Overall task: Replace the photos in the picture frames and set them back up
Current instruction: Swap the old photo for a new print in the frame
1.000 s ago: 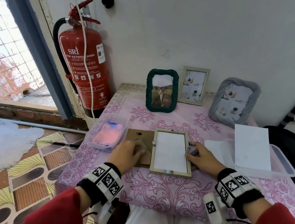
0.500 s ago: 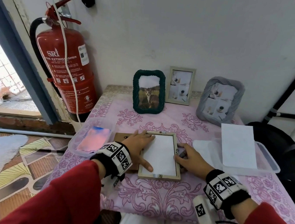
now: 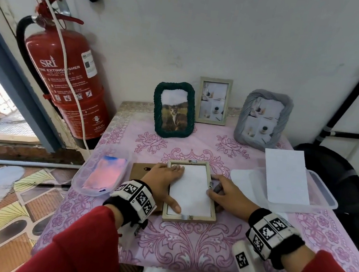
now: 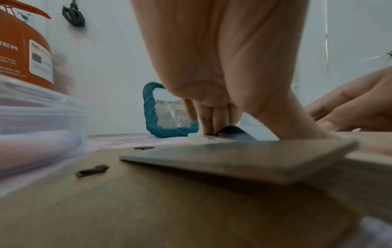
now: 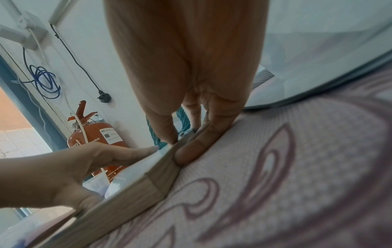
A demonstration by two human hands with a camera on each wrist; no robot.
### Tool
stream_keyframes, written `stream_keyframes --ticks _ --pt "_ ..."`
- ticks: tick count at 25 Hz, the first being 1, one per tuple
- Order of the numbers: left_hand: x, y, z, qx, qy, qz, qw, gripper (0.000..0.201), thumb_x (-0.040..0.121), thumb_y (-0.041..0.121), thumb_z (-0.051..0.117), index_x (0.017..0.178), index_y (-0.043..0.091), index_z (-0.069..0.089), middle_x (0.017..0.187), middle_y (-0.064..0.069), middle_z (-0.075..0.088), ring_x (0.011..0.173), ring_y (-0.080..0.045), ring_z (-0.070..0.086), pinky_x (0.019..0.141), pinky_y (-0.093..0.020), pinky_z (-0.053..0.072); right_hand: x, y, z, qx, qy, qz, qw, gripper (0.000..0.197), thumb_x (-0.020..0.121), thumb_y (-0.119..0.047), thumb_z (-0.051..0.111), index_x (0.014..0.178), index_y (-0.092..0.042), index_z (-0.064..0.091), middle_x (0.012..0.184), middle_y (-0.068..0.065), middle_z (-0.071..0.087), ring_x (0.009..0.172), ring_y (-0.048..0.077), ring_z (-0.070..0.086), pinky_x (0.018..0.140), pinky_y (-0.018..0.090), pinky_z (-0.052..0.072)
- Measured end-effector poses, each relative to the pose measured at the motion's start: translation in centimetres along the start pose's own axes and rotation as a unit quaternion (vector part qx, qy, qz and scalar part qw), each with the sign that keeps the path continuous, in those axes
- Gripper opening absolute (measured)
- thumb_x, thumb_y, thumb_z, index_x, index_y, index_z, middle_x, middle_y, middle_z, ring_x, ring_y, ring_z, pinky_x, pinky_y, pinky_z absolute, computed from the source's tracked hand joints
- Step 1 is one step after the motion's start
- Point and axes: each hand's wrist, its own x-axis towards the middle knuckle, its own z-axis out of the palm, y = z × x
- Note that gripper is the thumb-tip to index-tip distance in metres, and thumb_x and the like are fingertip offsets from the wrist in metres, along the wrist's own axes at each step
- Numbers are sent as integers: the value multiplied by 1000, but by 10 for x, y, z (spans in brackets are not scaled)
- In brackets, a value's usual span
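Observation:
A light wooden frame (image 3: 188, 218) (image 5: 161, 181) lies face down near the table's front, with a white photo sheet (image 3: 192, 191) set in its opening. My left hand (image 3: 168, 186) (image 4: 254, 132) lies flat over its left rail, fingers and thumb pressing the sheet. At the right rail, my right hand (image 3: 215, 189) (image 5: 180, 147) pinches the wood, thumb on top and a finger along the outer side. The brown backing board (image 3: 141, 169) (image 4: 169, 201) lies left of the frame, under my left wrist.
Three frames stand at the wall: green rope (image 3: 173, 109), light wood (image 3: 214, 100), grey (image 3: 263, 119). A clear tub (image 3: 80, 176) with a pink print sits left. Another tub (image 3: 324, 194) at the right holds a white sheet (image 3: 285, 177). A red extinguisher (image 3: 68, 83) hangs left.
My left hand has moved right, off the backing board and onto the white sheet in the frame. My right hand stays at the frame's right rail. The head view has shifted.

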Motion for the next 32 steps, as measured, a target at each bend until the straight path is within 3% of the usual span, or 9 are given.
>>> stream_keyframes --ticks 5,11,14,16,18,20,23,26,32 --pt "0 0 5 -6 26 -6 1000 104 61 60 74 144 15 31 151 -7 33 137 -17 31 108 -27 11 -2 -1 -1 -4 -11 -13 1000 62 92 -14 55 145 -22 22 85 5 49 72 16 54 59 27 55" --pt "-6 3 8 -144 45 -23 988 92 64 37 81 141 11 39 143 -9 40 127 -24 34 105 -26 27 -3 0 -1 -23 -8 -34 999 52 93 -14 54 141 -19 35 82 2 47 79 21 52 82 45 52" --pt "-4 4 3 -150 44 -3 988 85 64 33 83 137 8 45 140 -13 45 129 -28 38 106 -27 26 -3 -1 -1 -21 -10 -36 999 51 93 -15 54 140 -22 35 85 4 46 78 22 52 79 44 54" --pt "-6 3 3 -181 48 -7 982 93 62 29 85 142 12 38 151 -11 32 140 -22 27 112 -25 20 -4 0 -1 -11 -11 -35 999 50 93 -14 54 140 -22 35 84 3 46 76 21 53 75 42 55" --pt "-10 3 6 -264 70 -24 962 104 61 25 86 146 20 27 157 -4 12 144 -11 11 114 -23 23 -4 -1 -2 -12 -12 -36 999 51 93 -14 53 140 -21 34 82 2 46 74 19 52 74 40 55" --pt "-14 7 9 -379 103 -38 919 106 65 21 84 148 21 19 158 -1 2 139 -2 7 103 -11 33 -4 -1 -2 -19 -13 -38 999 51 93 -14 53 140 -20 34 82 1 46 74 17 52 74 38 54" --pt "-12 13 12 -521 165 -66 835 97 73 6 76 148 16 16 145 -2 37 132 -13 40 90 -15 48 -5 -1 -2 -19 -10 -40 999 52 93 -14 54 141 -19 34 81 0 46 69 14 51 67 30 53" --pt "-10 20 11 -545 195 -92 810 74 78 3 71 141 13 34 100 1 62 88 -12 60 73 -15 53 -5 -2 -3 -18 -12 -42 999 52 93 -14 53 141 -19 34 80 -1 47 68 11 50 66 24 50" --pt "-12 22 6 -574 210 -134 780 48 79 0 69 124 2 51 111 -22 65 97 -28 62 83 -39 54 -5 -1 -1 -37 -5 -49 998 53 93 -13 54 142 -16 33 78 -1 46 77 16 49 78 34 47"
